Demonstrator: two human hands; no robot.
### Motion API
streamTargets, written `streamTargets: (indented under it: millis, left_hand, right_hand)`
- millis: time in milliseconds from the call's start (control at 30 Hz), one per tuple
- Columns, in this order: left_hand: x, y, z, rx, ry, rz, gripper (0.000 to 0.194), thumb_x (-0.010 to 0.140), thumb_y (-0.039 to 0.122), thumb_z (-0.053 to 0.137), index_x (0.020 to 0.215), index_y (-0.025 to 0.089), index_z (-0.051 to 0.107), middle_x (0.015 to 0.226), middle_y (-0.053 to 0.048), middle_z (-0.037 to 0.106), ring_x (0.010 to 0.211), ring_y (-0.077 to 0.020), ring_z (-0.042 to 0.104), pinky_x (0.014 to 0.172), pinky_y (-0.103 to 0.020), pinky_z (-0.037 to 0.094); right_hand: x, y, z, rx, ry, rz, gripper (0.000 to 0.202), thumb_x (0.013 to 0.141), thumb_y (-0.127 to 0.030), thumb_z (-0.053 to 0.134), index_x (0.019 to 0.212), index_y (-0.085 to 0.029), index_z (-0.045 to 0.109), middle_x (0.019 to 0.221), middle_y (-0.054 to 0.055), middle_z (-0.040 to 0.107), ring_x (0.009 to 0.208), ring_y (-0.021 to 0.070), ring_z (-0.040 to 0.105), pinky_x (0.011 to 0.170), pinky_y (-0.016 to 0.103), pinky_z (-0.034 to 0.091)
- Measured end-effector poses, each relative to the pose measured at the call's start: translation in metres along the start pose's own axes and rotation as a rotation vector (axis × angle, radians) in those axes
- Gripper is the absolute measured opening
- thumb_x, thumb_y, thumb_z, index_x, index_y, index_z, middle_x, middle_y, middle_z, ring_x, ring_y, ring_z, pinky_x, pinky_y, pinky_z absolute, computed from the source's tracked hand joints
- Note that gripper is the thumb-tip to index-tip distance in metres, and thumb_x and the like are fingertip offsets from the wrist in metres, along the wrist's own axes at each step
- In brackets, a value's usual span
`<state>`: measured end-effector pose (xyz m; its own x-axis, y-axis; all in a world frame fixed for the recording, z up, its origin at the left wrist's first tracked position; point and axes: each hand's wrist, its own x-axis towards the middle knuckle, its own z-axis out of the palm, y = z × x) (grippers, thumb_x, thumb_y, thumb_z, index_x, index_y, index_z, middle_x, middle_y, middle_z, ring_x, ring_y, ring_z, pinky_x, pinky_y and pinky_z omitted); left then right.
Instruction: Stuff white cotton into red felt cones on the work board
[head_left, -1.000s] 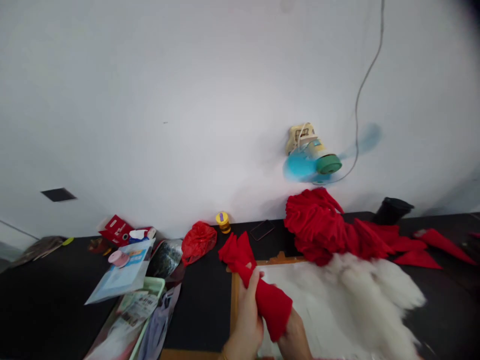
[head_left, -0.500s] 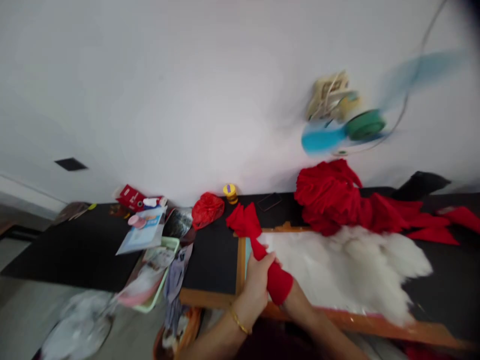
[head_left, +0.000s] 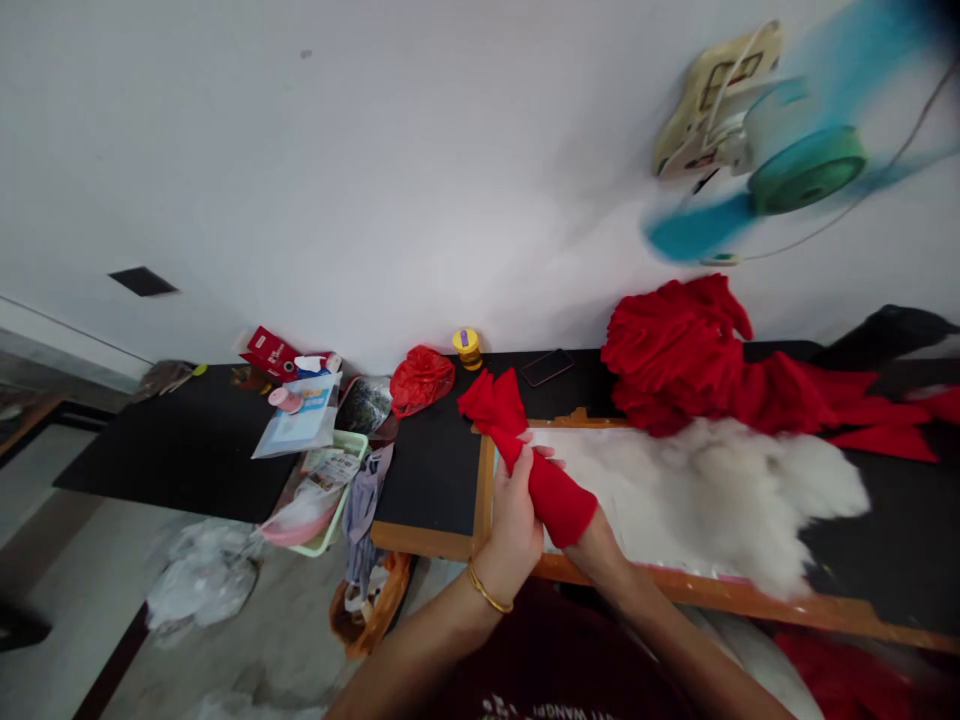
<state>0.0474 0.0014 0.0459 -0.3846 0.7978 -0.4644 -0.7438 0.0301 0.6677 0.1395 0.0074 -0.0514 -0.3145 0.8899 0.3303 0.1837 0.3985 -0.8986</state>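
A red cloth piece (head_left: 559, 497) covers my right hand (head_left: 577, 520) up to the wrist like a sleeve, hiding its fingers. My left hand (head_left: 517, 510), with a gold bangle at the wrist, is wrapped round the narrower part of the cloth. The cloth's loose end (head_left: 495, 402) fans out beyond both hands. Under and to the right of the hands lies a white sheet (head_left: 622, 490) in a wooden frame, with fluffy white stuffing (head_left: 750, 490) on it. Behind the stuffing is a large heap of red cloth (head_left: 675, 355).
A blue fan (head_left: 806, 170) spins on the wall at the upper right. Along the wall lie a phone (head_left: 547, 367), a yellow jar (head_left: 467, 348) and a red bag (head_left: 421, 380). A green basket (head_left: 352, 445) stands at the left, with plastic bags (head_left: 202, 580) on the floor.
The view has shifted, showing more floor and the shirt, with the fan higher and further right. My left hand still grips the red cloth round my right hand.
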Motion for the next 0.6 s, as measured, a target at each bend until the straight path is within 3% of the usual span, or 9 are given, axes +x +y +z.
streamTargets:
  millis: [67, 200, 367, 500, 600]
  left_hand:
    - [0.003, 0.001, 0.003, -0.036, 0.039, 0.02, 0.05, 0.078, 0.051, 0.073, 0.114, 0.02, 0.059, 0.09, -0.005, 0.071, 0.082, -0.0227, 0.071, 0.081, -0.036, 0.054]
    - [0.014, 0.014, 0.002, -0.067, 0.025, 0.06, 0.045, 0.082, 0.052, 0.069, 0.112, 0.02, 0.06, 0.095, -0.006, 0.071, 0.084, -0.0201, 0.07, 0.083, -0.035, 0.053]
    - [0.012, 0.016, 0.006, -0.078, -0.05, 0.05, 0.041, 0.08, 0.049, 0.072, 0.107, 0.02, 0.063, 0.1, -0.007, 0.071, 0.089, -0.0204, 0.069, 0.085, -0.035, 0.053]
    - [0.0, 0.005, 0.013, 0.043, -0.065, 0.063, 0.038, 0.074, 0.037, 0.08, 0.102, 0.016, 0.066, 0.095, -0.007, 0.072, 0.084, -0.0189, 0.069, 0.083, -0.031, 0.053]
    - [-0.001, 0.002, 0.015, 0.038, -0.083, 0.11, 0.037, 0.075, 0.039, 0.078, 0.104, 0.017, 0.067, 0.096, -0.007, 0.072, 0.088, -0.0203, 0.069, 0.085, -0.032, 0.053]
  right_hand:
    - [0.003, -0.01, -0.004, -0.035, -0.028, -0.064, 0.045, 0.085, -0.024, 0.053, 0.13, -0.022, 0.059, 0.126, 0.01, 0.069, 0.114, 0.0275, 0.066, 0.094, 0.043, 0.058]
    - [0.004, -0.031, -0.019, -0.078, -0.075, -0.147, 0.049, 0.085, -0.019, 0.055, 0.134, -0.019, 0.053, 0.129, 0.013, 0.066, 0.117, 0.0268, 0.064, 0.096, 0.041, 0.055]
    - [0.007, -0.039, -0.024, -0.058, 0.217, -0.07, 0.027, 0.086, -0.019, 0.059, 0.112, -0.02, 0.062, 0.113, 0.011, 0.068, 0.105, 0.0245, 0.066, 0.088, 0.038, 0.055]
    - [0.017, -0.041, -0.019, 0.002, 0.251, -0.007, 0.014, 0.083, -0.019, 0.062, 0.096, -0.021, 0.063, 0.089, 0.003, 0.068, 0.079, 0.0181, 0.065, 0.07, 0.028, 0.054]
    - [0.022, -0.044, -0.02, 0.026, 0.358, 0.084, 0.011, 0.08, -0.019, 0.063, 0.09, -0.021, 0.057, 0.084, 0.001, 0.067, 0.071, 0.0161, 0.063, 0.063, 0.025, 0.053]
